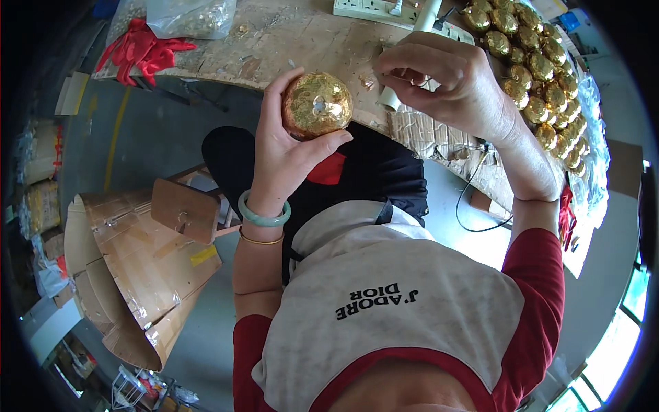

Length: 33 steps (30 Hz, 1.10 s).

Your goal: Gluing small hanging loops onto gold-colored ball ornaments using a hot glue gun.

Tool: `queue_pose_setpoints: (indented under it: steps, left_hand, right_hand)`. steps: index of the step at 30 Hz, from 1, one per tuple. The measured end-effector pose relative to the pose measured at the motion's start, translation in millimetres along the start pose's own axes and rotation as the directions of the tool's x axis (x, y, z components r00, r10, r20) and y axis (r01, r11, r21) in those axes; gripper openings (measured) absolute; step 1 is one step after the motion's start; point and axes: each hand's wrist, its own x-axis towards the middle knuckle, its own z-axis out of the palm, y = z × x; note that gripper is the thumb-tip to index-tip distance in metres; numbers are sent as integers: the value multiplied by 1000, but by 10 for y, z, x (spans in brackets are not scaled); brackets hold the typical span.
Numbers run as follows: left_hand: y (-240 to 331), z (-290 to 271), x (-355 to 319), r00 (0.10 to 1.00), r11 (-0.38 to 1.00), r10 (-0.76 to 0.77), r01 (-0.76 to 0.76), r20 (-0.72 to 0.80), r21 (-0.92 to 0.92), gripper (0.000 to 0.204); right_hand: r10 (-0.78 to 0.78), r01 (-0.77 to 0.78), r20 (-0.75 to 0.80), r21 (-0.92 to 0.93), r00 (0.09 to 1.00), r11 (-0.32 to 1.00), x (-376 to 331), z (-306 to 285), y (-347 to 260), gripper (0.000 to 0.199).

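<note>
My left hand [292,137] is wrapped round a shiny gold foil-covered ball [317,106], fingers behind it and thumb along its lower side. A small pale spot shows on the ball's upward face. To the right, my right hand [449,86] is raised over the table edge with thumb and fingers pinched together. Whatever lies between those fingertips is too small to make out. Beneath this hand passes a white tube [389,101], partly hidden by it. The two hands are apart.
Many gold balls [542,69] are heaped at the right of the worn wooden table [288,44]. Red ribbons [145,51] and a clear plastic bag [192,17] lie at left. A power strip [371,8] sits behind. A cable [458,206] hangs down; a cardboard box [130,254] stands on the floor.
</note>
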Motion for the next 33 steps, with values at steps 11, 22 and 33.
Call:
queue_pose_setpoints:
  steps: [11, 22, 33]
  left_hand:
    - [14, -28, 5, 996, 915, 94, -91, 13, 393, 82]
    - [-28, -26, 22, 987, 923, 149, -116, -62, 366, 83]
    - [-22, -59, 44, 985, 915, 162, -127, -62, 383, 81]
  right_hand:
    - [-133, 136, 41, -91, 990, 986, 156, 146, -152, 23]
    - [-165, 176, 110, -94, 980, 980, 244, 202, -181, 23]
    - [-161, 172, 123, -88, 979, 981, 310, 243, -219, 25]
